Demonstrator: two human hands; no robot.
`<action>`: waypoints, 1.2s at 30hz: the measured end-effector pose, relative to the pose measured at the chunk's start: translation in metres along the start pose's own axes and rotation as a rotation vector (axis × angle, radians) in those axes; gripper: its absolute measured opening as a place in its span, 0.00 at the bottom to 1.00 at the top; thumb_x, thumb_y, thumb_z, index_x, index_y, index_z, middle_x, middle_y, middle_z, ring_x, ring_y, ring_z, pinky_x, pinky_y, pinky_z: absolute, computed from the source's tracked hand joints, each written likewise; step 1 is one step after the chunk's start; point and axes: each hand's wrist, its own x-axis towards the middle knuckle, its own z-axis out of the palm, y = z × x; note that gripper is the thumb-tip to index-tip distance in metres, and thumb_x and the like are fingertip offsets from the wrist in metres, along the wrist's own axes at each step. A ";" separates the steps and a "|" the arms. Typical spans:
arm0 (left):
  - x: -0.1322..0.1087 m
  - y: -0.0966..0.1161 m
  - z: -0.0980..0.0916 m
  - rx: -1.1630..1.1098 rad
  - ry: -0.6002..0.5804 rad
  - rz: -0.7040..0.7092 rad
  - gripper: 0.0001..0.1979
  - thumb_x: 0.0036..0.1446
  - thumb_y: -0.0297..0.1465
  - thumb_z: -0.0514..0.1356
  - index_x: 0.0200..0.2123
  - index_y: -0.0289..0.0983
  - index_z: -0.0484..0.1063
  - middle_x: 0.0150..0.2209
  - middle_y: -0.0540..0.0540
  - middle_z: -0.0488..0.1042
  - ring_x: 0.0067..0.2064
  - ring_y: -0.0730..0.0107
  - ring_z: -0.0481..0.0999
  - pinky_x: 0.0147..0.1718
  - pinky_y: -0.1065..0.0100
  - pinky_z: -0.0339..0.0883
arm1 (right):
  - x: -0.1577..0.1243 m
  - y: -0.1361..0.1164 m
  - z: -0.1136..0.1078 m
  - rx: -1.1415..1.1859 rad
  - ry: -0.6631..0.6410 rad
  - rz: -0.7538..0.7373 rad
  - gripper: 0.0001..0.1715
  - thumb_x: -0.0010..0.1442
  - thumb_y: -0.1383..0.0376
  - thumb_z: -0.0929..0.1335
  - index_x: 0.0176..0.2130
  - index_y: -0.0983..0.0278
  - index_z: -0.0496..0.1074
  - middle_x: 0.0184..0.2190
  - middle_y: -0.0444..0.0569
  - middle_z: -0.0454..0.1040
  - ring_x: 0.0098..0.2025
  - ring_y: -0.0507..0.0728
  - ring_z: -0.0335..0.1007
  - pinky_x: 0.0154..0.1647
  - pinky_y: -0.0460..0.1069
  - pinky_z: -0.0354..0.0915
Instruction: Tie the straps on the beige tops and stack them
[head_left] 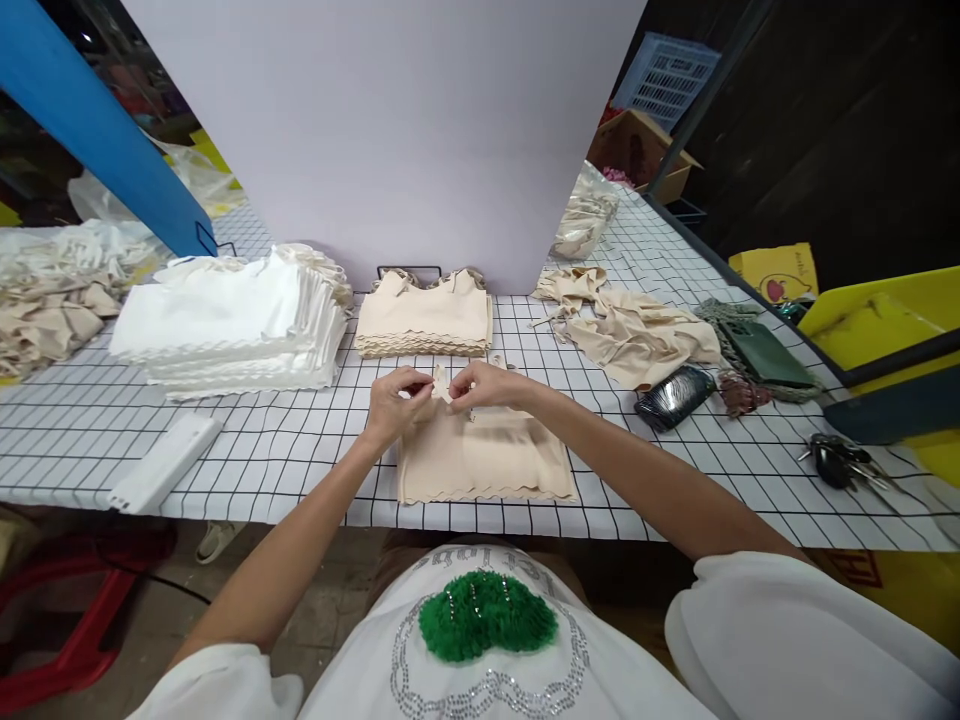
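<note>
A beige garment (pixel 486 458) with a scalloped hem lies flat on the checked table (pixel 300 440) right in front of me. My left hand (pixel 395 400) and my right hand (pixel 484 386) meet at its top edge, both pinching a small strap piece of the garment (pixel 442 385) between fingertips. Just behind my hands sits a neat stack of folded beige garments (pixel 424 315). A taller stack of folded white garments (pixel 232 320) stands to its left.
Loose beige garments (pixel 637 330) lie at the right, with a dark pouch (pixel 673 396), a green case (pixel 765 352) and keys (pixel 836 462) beyond. A white bar-shaped object (pixel 163 462) lies front left. A white backboard (pixel 390 130) closes the rear; crumpled cloth (pixel 52 295) piles far left.
</note>
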 end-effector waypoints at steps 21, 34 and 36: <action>-0.024 0.052 0.007 -0.733 -0.084 -0.802 0.20 0.44 0.42 0.76 0.36 0.35 0.82 0.34 0.42 0.83 0.35 0.66 0.81 0.42 0.61 0.77 | -0.002 0.014 0.012 0.402 0.375 -0.166 0.19 0.43 0.53 0.79 0.27 0.64 0.79 0.32 0.49 0.79 0.33 0.53 0.70 0.36 0.51 0.65; -0.010 0.049 -0.005 -0.377 -0.255 -0.446 0.12 0.54 0.40 0.70 0.30 0.36 0.79 0.28 0.45 0.79 0.30 0.69 0.77 0.30 0.68 0.73 | -0.023 0.024 0.009 -0.225 0.219 -0.373 0.15 0.64 0.57 0.70 0.48 0.59 0.79 0.46 0.52 0.79 0.56 0.62 0.66 0.58 0.60 0.62; -0.009 0.050 -0.006 -0.330 -0.281 -0.433 0.12 0.56 0.40 0.68 0.31 0.36 0.79 0.29 0.45 0.80 0.30 0.68 0.78 0.30 0.67 0.73 | -0.019 0.026 0.009 -0.265 0.236 -0.327 0.13 0.64 0.56 0.71 0.41 0.61 0.81 0.39 0.52 0.78 0.50 0.62 0.66 0.55 0.59 0.62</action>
